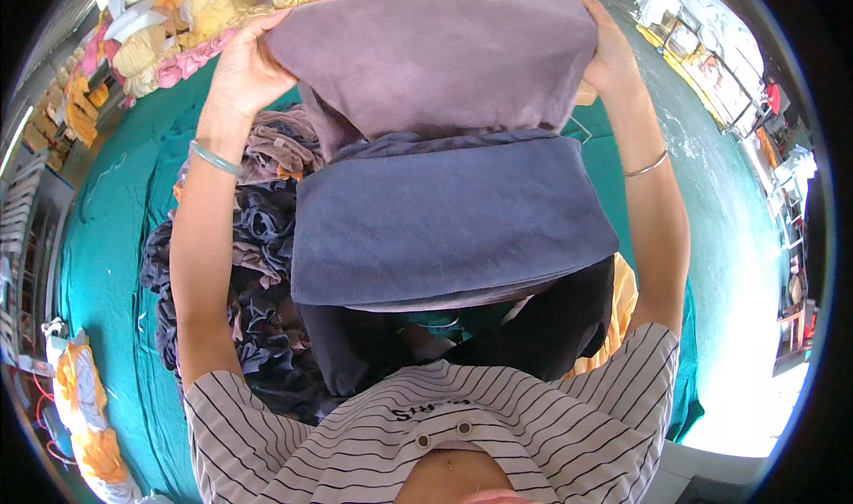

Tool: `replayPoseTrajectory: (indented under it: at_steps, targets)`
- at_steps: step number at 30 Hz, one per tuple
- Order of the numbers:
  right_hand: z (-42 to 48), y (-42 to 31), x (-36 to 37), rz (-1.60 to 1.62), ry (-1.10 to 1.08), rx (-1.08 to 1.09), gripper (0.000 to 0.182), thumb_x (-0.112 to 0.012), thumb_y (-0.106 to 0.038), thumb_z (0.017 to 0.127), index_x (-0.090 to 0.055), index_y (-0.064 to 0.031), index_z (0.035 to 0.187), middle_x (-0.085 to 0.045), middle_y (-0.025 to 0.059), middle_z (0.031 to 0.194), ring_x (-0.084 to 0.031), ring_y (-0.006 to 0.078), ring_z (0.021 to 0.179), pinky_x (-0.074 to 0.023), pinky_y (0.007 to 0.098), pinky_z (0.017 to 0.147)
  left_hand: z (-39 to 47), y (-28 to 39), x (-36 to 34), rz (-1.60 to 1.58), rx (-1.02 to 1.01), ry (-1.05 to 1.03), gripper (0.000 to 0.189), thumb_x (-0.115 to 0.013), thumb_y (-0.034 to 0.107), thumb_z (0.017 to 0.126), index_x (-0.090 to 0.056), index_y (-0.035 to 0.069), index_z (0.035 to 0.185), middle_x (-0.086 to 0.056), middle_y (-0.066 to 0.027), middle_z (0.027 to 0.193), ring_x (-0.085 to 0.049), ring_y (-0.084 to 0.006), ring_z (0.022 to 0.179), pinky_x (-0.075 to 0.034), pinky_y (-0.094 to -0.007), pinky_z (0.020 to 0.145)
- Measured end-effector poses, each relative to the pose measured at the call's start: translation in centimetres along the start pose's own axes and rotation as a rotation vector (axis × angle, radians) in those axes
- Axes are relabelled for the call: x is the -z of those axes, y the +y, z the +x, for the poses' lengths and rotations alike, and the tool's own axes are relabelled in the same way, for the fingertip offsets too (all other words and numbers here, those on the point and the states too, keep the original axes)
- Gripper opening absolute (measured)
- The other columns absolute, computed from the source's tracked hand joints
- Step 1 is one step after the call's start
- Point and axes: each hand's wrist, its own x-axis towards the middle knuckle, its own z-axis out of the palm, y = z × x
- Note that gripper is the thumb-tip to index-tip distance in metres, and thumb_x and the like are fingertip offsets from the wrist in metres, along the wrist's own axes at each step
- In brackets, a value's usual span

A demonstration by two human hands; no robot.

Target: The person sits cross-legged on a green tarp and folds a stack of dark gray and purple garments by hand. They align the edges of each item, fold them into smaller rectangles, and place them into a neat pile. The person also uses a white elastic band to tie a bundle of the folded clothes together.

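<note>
A mauve cloth point(440, 58), soft like a towel, is stretched out in front of me between both hands. My left hand point(250, 64) grips its left end, thumb along the upper edge. At the opposite end my right hand point(605, 48) holds the upper right corner, its fingers partly hidden behind the fabric. Below it, a folded blue-grey cloth point(453, 224) lies flat across my lap, with paler layers showing under its near edge. The mauve cloth's lower edge hangs down to the far side of the blue-grey one.
Left of my legs lies a heap of crumpled dark blue and mauve cloths point(263, 224). Green sheeting point(106, 237) covers the floor. Yellow, white and pink bundles point(193, 24) are piled far left. Yellow fabric point(621, 297) sits by my right thigh. A person in red point(772, 98) is far right.
</note>
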Motion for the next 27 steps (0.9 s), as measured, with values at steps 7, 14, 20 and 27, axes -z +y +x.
replayPoseTrajectory:
  at_steps: [7,14,20,27]
  targets:
    - [-1.9,-1.4,0.3,-0.238,-0.031,0.246,0.028,-0.054,-0.027,0.09,-0.056,-0.0084,0.111,-0.061,0.0013,0.102,-0.057,0.0135,0.094,-0.0463,0.0332,0.082,0.4,1.2,0.9,1.059,-0.361,0.168,0.027,-0.066,0.023,0.081,-0.056,0.004,0.098,-0.059,-0.0026,0.092,-0.054,-0.0129,0.086,-0.042,-0.029,0.076]
    - [0.0,-1.5,3.8,-0.29,0.108,0.31,0.032,-0.058,-0.024,0.088,-0.055,-0.007,0.115,-0.059,0.0003,0.103,-0.053,0.0124,0.091,-0.0418,0.0308,0.083,2.4,1.3,1.2,0.507,-0.332,0.116,0.014,-0.061,0.014,0.084,-0.057,0.008,0.096,-0.056,0.0032,0.092,-0.051,-0.0099,0.085,-0.04,-0.0263,0.074]
    - [0.1,-6.9,10.3,-0.494,-0.244,0.393,0.033,-0.055,-0.028,0.09,-0.057,-0.0048,0.113,-0.058,0.0033,0.109,-0.052,0.015,0.098,-0.0375,0.0276,0.089,-0.2,2.9,-3.0,0.577,-0.605,-0.089,0.032,-0.058,0.013,0.086,-0.052,0.003,0.116,-0.057,-0.0031,0.102,-0.052,-0.012,0.096,-0.039,-0.0261,0.084]
    - [-17.6,-8.8,5.6,-0.075,-0.312,0.439,0.03,-0.053,-0.034,0.09,-0.057,-0.0055,0.098,-0.058,0.0088,0.106,-0.052,0.0215,0.103,-0.0394,0.0371,0.094,-17.0,3.5,-2.9,0.895,-0.865,-0.324,0.022,-0.056,0.015,0.083,-0.051,0.004,0.101,-0.055,-0.0071,0.103,-0.05,-0.0183,0.079,-0.037,-0.0302,0.068]
